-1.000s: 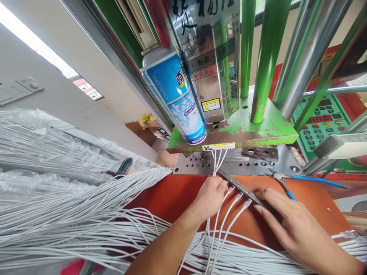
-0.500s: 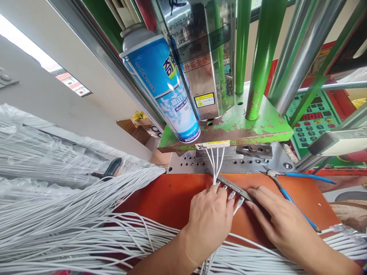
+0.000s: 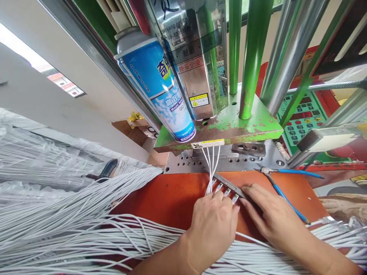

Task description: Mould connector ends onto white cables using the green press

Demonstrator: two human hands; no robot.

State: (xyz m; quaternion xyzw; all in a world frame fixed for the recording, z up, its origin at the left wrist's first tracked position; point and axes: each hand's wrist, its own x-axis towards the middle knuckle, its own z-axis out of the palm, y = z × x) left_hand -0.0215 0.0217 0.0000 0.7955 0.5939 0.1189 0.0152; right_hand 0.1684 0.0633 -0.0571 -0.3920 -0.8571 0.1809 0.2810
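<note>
A narrow metal bar (image 3: pixel 226 183) lies slanted over the orange-red work surface, with several clear cable plugs (image 3: pixel 227 192) in a row along its near side. My right hand (image 3: pixel 271 212) pinches the bar's right end between thumb and fingers. My left hand (image 3: pixel 213 225) is closed around the white cables just behind the plugs; its fingertips are partly hidden. Several other white cables (image 3: pixel 211 162) run down from under the green press plate (image 3: pixel 243 135) and pass beside the bar's left end toward my left hand.
Blue-handled pliers (image 3: pixel 279 187) lie open to the right. A blue spray can (image 3: pixel 160 88) stands on the press plate. Thick bundles of white cable (image 3: pixel 86 225) cover the left and front. A control panel (image 3: pixel 304 114) is at the right, with plastic-wrapped bundles (image 3: pixel 51 152) far left.
My left hand has slid back slightly from the bar, so more of the plugs shows. My right hand keeps its hold. The panel's red digits have changed, and the view has shifted a little.
</note>
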